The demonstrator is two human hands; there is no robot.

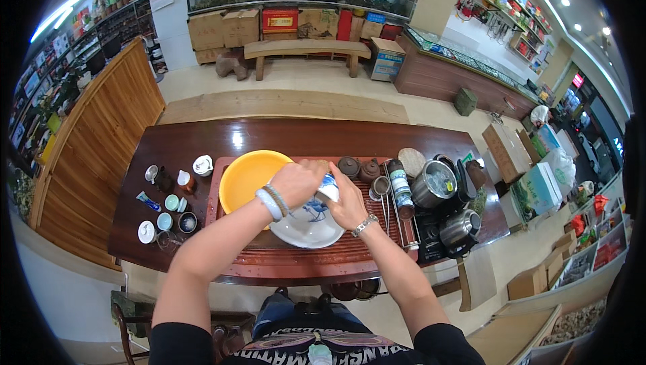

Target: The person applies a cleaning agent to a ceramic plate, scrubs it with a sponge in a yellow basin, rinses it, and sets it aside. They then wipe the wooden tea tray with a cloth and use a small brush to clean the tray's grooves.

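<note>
My right hand (pixel 348 202) grips a small blue-and-white porcelain piece (pixel 329 189), whose full shape is partly covered by fingers. Across its top reaches my left hand (pixel 301 180), fingers bent near its upper edge; whether they hold it too cannot be told. Both hands are above a white porcelain bowl with blue painting (pixel 308 231), which sits on a slatted reddish tea tray (pixel 298 266). A yellow plastic basin (pixel 252 178) stands to the left of the bowl, partly behind my left forearm.
Small teapots (pixel 370 169), a strainer (pixel 380 186), and metal kettles (pixel 435 183) (pixel 459 228) stand on the right. Cups (pixel 164 221), a lidded white pot (pixel 203 165) and a tube (pixel 148 201) lie left. A wooden bench (pixel 282 105) runs behind the table.
</note>
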